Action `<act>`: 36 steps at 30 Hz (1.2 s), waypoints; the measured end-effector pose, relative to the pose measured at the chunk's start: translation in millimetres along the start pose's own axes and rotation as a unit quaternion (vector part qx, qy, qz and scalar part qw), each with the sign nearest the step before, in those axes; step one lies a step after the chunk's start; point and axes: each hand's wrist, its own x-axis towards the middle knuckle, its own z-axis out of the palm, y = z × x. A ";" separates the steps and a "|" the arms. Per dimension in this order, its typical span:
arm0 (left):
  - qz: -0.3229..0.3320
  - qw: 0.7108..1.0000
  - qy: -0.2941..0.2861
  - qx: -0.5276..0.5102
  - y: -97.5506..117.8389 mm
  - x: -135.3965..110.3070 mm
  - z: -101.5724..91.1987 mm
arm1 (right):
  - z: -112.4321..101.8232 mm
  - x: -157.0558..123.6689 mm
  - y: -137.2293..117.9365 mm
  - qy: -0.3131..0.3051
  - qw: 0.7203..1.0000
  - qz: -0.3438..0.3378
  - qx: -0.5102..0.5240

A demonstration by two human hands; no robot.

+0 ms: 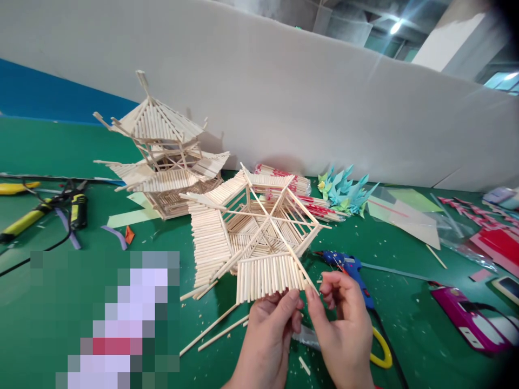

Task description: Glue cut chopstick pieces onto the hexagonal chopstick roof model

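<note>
A hexagonal roof frame point(251, 232) made of thin wooden sticks lies upturned on the green table point(48, 232). My left hand point(270, 335) pinches the near edge of its front stick panel from below. My right hand point(344, 324) is closed beside it, fingertips on the panel's right corner stick. Behind the frame stands a two-tier stick pagoda point(162, 156). Several loose sticks point(214, 329) lie left of my hands.
A blue glue gun point(348, 267) lies just right of the frame, its cord running toward me. Pliers and cutters point(52, 208) sit at far left. Packed chopsticks point(300, 189), blue-green paper shapes point(344, 192), coloured paper sheets point(405, 208) and a pink box point(470, 319) lie to the right. A white wall stands behind.
</note>
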 end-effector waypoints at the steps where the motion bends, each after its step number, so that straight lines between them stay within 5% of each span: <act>1: 0.001 1.000 0.001 0.002 -0.5 0.4 -0.2 | 0.3 0.1 -0.2 -0.002 1.000 0.001 0.004; 20: 0.024 0.999 0.002 0.030 -5.3 7.1 6.5 | -3.2 -1.8 4.4 -0.140 0.958 0.123 0.219; 36: 0.009 0.999 0.027 0.028 -8.9 13.3 3.4 | 0.7 1.5 5.6 -0.131 0.957 0.074 0.248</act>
